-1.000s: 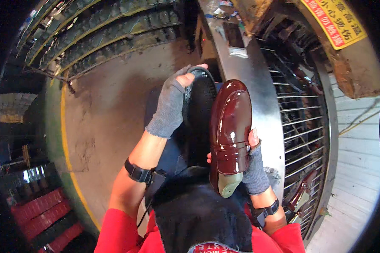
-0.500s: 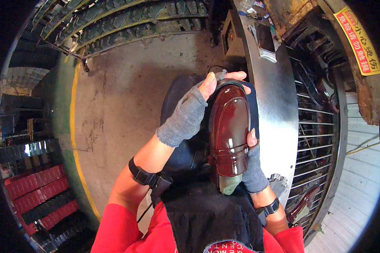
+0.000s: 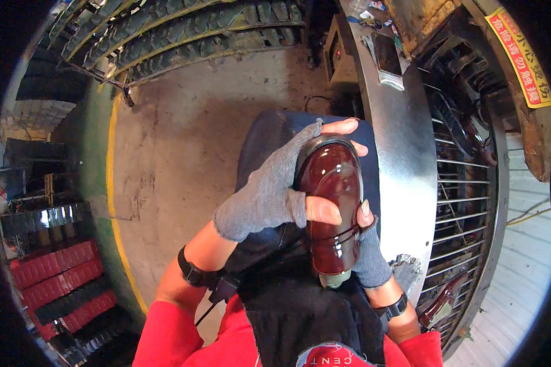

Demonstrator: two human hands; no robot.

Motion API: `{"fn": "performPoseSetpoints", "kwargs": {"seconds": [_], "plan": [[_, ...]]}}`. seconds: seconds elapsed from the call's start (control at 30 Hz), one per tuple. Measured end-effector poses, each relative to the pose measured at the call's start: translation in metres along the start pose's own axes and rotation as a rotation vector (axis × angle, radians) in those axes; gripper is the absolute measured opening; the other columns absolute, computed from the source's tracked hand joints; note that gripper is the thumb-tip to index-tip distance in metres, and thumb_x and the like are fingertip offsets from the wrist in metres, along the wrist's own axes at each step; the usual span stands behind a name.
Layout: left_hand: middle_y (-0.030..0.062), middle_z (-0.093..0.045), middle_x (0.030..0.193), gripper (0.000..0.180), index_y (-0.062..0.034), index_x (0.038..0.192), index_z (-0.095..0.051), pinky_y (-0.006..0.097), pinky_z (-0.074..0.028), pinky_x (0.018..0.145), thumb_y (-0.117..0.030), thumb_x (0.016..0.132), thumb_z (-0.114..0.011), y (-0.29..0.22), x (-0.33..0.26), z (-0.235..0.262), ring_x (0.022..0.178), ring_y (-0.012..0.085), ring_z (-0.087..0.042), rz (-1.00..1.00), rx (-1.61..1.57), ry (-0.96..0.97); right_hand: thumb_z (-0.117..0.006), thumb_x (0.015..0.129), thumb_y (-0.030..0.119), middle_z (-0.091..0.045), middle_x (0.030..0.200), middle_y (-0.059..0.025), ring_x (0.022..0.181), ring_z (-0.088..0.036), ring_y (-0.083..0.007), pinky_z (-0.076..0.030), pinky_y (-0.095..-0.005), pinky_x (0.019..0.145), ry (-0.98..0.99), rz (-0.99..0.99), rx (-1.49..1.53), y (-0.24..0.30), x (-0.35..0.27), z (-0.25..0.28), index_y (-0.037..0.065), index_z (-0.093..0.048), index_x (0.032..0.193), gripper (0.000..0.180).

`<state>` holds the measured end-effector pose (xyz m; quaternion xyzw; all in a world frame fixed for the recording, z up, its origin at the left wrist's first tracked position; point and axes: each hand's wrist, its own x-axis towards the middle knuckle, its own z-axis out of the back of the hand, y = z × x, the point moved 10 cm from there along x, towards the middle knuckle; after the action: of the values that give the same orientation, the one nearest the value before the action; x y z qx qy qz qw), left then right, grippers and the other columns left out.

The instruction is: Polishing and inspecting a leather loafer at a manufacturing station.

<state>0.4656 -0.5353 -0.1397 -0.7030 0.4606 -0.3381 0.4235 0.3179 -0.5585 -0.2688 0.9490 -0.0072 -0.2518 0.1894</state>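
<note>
Person is sitting, looking down at a glossy dark red shoe (image 3: 332, 208) held at the centre of the frame, toe pointing up, over a dark cloth (image 3: 300, 312) spread across the lap.

Left hand (image 3: 269, 192), in a grey fingerless glove, is lying across the shoe's left side; its fingers (image 3: 340, 127) are curling over the toe end and the thumb is pressing on the upper, so it is holding the shoe. Right hand (image 3: 367, 251), gloved the same, is cupping the shoe from the right and beneath near the heel, with one bare fingertip showing at the edge; fingers closed around the shoe.

Both wrists are wearing black bands (image 3: 193, 275). Red sleeves (image 3: 165, 336) are coming in from the lower edge.

Right of the shoe, a curved sheet-metal panel (image 3: 404, 183) is running down the frame, with a wire rack (image 3: 465, 202) beyond it. Concrete floor (image 3: 177, 153) with a yellow line (image 3: 111, 183) is filling the left middle. Red crates (image 3: 61, 281) are sitting at lower left. Rows of dark shoes on shelves (image 3: 183, 30) are crossing the upper left.
</note>
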Motion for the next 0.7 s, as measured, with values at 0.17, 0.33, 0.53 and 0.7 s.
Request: {"fn": "performPoseSetpoints", "kwargs": {"seconds": [0.17,0.33,0.53,0.7], "plan": [[0.0175,-0.065,0.143,0.085,-0.0018,0.152,-0.045,0.04,-0.05,0.11,-0.019,0.079,-0.084,-0.021,-0.01,0.007,0.124,0.0253,-0.067,0.066,0.43,-0.002,-0.065,0.097,0.064,-0.063,0.141,-0.0136,0.122,-0.066,-0.0239,-0.056,-0.0401,0.106,0.025,0.033,-0.209,0.005,-0.002,-0.021,0.002,-0.052,0.148,0.081],[0.023,-0.06,0.149,0.09,-0.0053,0.156,-0.036,0.042,-0.045,0.116,-0.021,0.082,-0.085,-0.014,-0.026,-0.009,0.134,0.0292,-0.061,0.193,0.086,-0.042,-0.063,0.096,0.068,-0.071,0.127,-0.0139,0.113,-0.069,-0.0218,-0.057,-0.0381,0.099,0.009,0.077,-0.337,0.014,-0.012,-0.035,-0.001,-0.061,0.138,0.081],[0.0269,-0.057,0.149,0.082,-0.0066,0.149,-0.039,0.047,-0.045,0.117,-0.012,0.081,-0.084,-0.041,-0.051,0.002,0.136,0.0363,-0.059,-0.051,0.108,-0.11,-0.059,0.101,0.061,-0.074,0.113,-0.0102,0.11,-0.067,-0.0176,-0.054,-0.034,0.093,0.276,0.052,-0.757,0.038,-0.018,-0.076,-0.005,-0.068,0.128,0.072],[0.0263,-0.054,0.148,0.09,-0.0219,0.147,-0.035,0.067,-0.044,0.114,-0.03,0.078,-0.092,-0.053,-0.055,0.013,0.135,0.0482,-0.056,-0.309,-0.035,-0.152,-0.063,0.099,0.06,-0.061,0.144,-0.0152,0.121,-0.067,-0.0266,-0.063,-0.0403,0.089,0.07,-0.048,-0.456,0.022,-0.053,-0.018,0.003,-0.044,0.156,0.083]]}}
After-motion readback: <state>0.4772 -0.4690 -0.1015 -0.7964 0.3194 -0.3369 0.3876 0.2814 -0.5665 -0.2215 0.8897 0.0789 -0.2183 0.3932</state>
